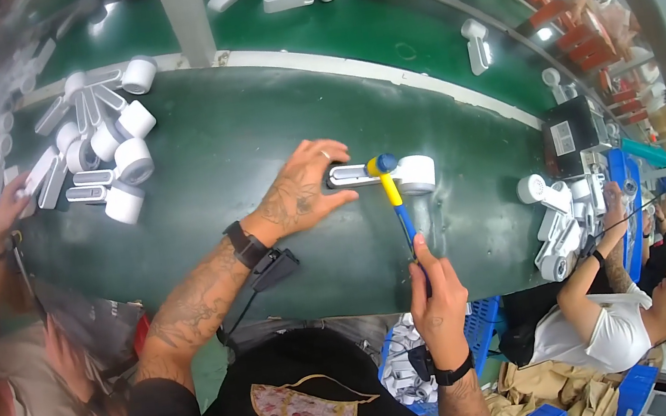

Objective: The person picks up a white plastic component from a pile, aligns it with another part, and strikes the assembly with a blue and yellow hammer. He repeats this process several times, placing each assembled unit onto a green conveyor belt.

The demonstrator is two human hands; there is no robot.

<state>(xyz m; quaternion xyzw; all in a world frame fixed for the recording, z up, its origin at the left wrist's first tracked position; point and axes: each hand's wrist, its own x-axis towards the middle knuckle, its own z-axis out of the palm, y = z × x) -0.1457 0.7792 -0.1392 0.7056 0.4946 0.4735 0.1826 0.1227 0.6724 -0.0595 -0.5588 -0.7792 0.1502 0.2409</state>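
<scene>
A white device with a long grey-edged handle and a round head [417, 174] lies on the green table, its handle pointing left. My left hand [304, 191] is at the handle's end, thumb and fingers spread on either side of it; I cannot tell whether they touch it. My right hand [439, 291] is closed round the blue handle of a small mallet [383, 167] with a yellow neck. The mallet's blue head is over the device's handle, near where it joins the round head; whether they touch is unclear.
A pile of similar white devices [114, 142] lies on the green table [249, 117] at left, another [557, 220] at right. Behind a pale ledge [363, 70] runs a green belt carrying more. Co-workers reach in from both sides. A blue crate [481, 328] of white parts stands below the near edge.
</scene>
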